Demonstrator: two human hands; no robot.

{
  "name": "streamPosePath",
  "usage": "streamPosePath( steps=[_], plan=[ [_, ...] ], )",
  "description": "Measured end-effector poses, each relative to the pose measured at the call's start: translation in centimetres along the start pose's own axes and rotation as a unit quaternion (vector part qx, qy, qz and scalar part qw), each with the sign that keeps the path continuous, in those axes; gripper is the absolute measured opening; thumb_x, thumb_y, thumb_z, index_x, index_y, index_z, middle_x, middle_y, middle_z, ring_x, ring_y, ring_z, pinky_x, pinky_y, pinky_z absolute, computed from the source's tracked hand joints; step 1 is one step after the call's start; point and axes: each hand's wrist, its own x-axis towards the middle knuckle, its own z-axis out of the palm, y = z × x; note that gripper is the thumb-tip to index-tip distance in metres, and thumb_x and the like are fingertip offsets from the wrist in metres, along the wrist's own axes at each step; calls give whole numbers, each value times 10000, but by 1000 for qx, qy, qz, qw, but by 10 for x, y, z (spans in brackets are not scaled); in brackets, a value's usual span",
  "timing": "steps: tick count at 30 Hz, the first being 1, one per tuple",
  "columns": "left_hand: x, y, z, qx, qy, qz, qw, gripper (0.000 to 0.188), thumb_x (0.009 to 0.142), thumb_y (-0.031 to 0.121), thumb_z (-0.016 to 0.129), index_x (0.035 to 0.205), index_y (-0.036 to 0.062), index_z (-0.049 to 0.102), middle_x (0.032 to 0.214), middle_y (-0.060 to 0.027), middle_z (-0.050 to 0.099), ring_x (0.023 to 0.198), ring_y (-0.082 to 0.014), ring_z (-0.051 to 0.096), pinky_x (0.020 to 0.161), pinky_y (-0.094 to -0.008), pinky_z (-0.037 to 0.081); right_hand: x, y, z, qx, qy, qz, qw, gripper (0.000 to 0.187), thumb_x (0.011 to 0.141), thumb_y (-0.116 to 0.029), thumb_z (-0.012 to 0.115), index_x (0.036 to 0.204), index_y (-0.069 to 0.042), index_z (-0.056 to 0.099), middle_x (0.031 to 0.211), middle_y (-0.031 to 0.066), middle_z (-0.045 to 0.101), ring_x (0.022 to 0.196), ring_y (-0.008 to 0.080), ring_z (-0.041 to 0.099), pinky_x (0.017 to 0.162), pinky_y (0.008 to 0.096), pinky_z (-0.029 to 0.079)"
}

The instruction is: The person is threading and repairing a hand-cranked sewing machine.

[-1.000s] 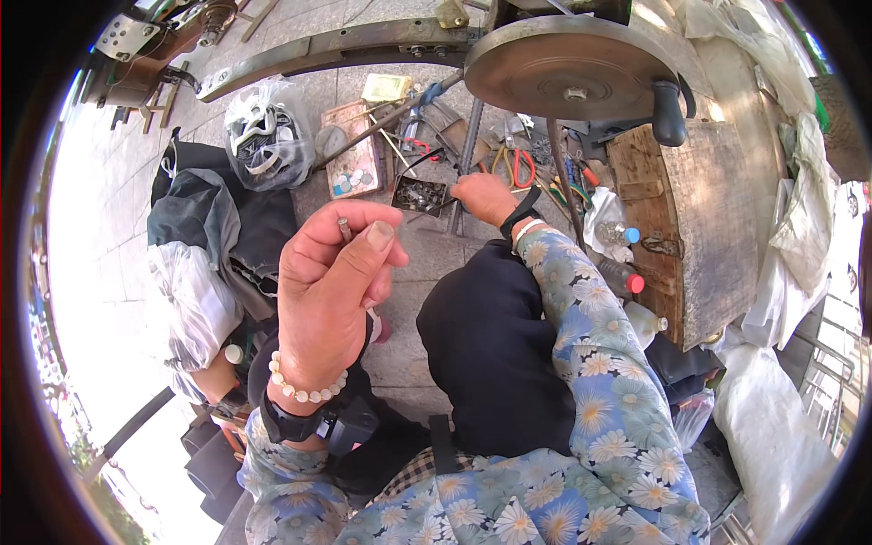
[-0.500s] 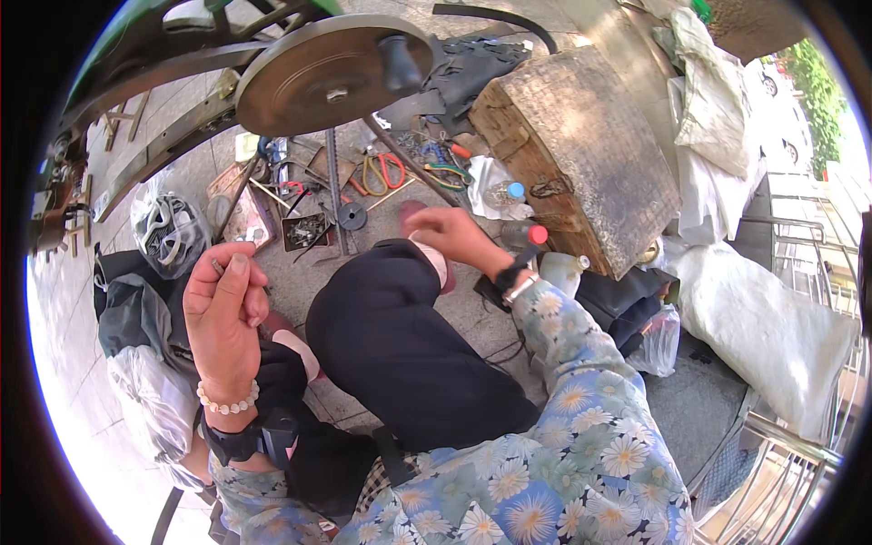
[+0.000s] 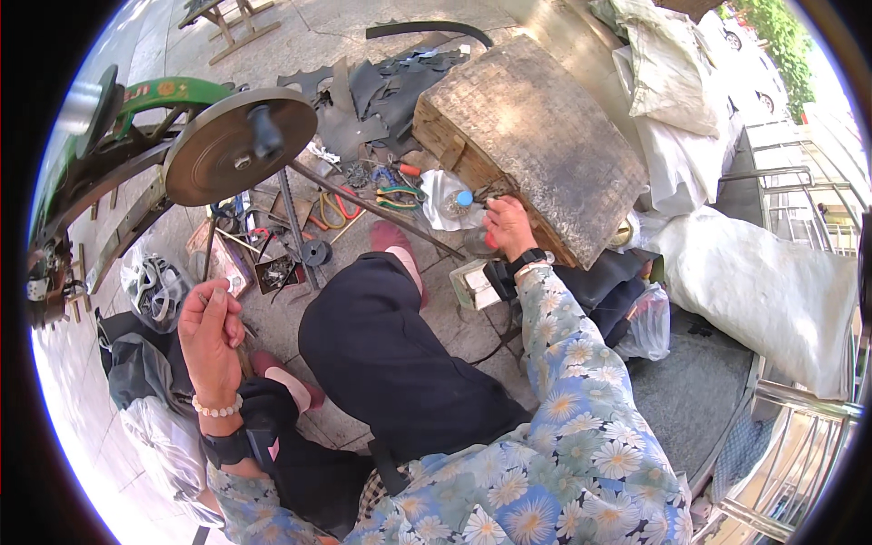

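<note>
My left hand point(image 3: 211, 336) is raised at the left, thumb and fingers pinched together on a small thin piece, too small to name. My right hand point(image 3: 510, 227) reaches out to the front side of a worn wooden box point(image 3: 536, 127). Its fingers are curled against the box's opening, and what they hold, if anything, is hidden. Just below those fingers lies a bottle with a red cap point(image 3: 491, 241), partly covered by the hand. A clear plastic bottle with a blue cap point(image 3: 464, 198) rests on white plastic beside the box.
A round metal handwheel point(image 3: 213, 163) on a green-and-black machine stands at upper left. Pliers point(image 3: 400, 195), orange-handled scissors point(image 3: 338, 211) and a tray of small parts point(image 3: 275, 272) lie on the paving. Black rubber scraps point(image 3: 354, 100) lie beyond. White sacks point(image 3: 763, 300) are at the right.
My right hand has moved from above my knee, out and right, to the wooden box. My left hand keeps its pinch, slightly lower. The whole view has shifted, bringing more of the far ground in.
</note>
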Motion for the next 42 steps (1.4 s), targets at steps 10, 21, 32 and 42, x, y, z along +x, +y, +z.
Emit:
streamPosePath(
  steps=[10, 21, 32, 42],
  plan=[
    [-1, -3, 3, 28, 0, -1, 1000, 120, 893, 98, 504, 971, 19, 551, 705, -25, 528, 470, -31, 377, 412, -167, 279, -50, -17, 17, 214, -208, 71, 952, 117, 818, -94, 573, 907, -100, 498, 845, 53, 596, 730, 202, 593, 690, 389, 506],
    [24, -20, 6, 63, 32, -12, 997, 127, 883, 118, 531, 956, 18, 557, 702, -28, 542, 448, -28, 381, 382, -161, 279, -85, -38, 6, 106, -239, 8, 965, 142, 838, -65, 527, 976, -57, 493, 918, 79, 614, 677, 149, 600, 651, 306, 524],
    [39, -32, 23, 89, 10, -18, 996, 128, 880, 132, 541, 941, 21, 556, 686, -30, 549, 431, -31, 379, 367, -161, 271, -83, -182, -8, -86, -235, -263, 932, 149, 825, -14, 522, 973, -32, 523, 879, 43, 589, 819, 143, 591, 635, 263, 522],
    [40, -36, 32, 116, 8, -37, 993, 125, 885, 119, 525, 950, 16, 553, 680, -20, 537, 430, -31, 379, 369, -166, 272, -34, -265, -10, -96, -137, -352, 921, 155, 822, -63, 561, 974, -42, 540, 825, 34, 594, 587, 111, 566, 533, 240, 496]
  ],
)
